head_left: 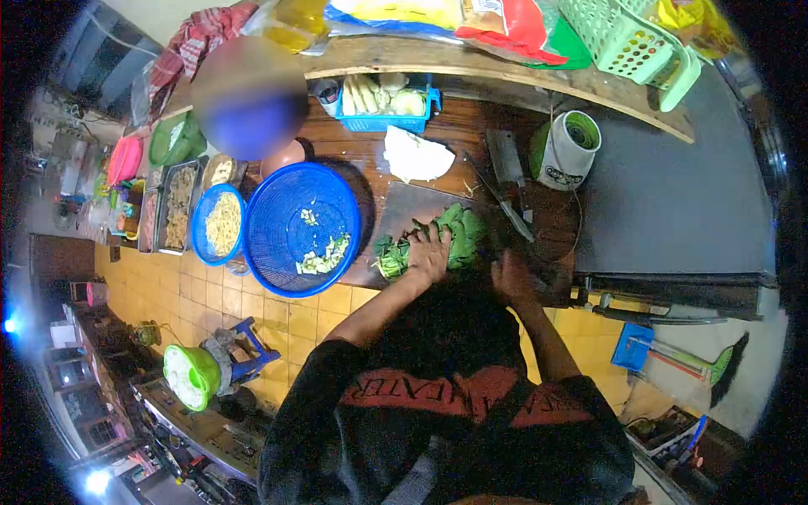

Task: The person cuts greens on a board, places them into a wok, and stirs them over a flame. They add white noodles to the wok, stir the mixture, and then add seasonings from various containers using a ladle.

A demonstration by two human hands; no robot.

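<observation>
My left hand (429,252) lies with spread fingers on a bundle of green leaves (461,231), pressing it against the dark cutting board (404,206). To the right of the leaves, near the counter's front edge, is my right hand (512,276); it is dark and blurred, so its fingers cannot be made out. A knife (513,219) lies on the board's right side, beyond my right hand, and a cleaver (505,158) rests behind it. Chopped pale green pieces (324,257) sit inside the large blue basket (273,227) left of the board.
Behind the board are a white cabbage piece (417,156) and a blue vegetable basket (385,121). A white and green container (570,151) stands at back right. Noodles (223,225) fill a smaller basket on the left. A wooden shelf (497,76) runs across the back.
</observation>
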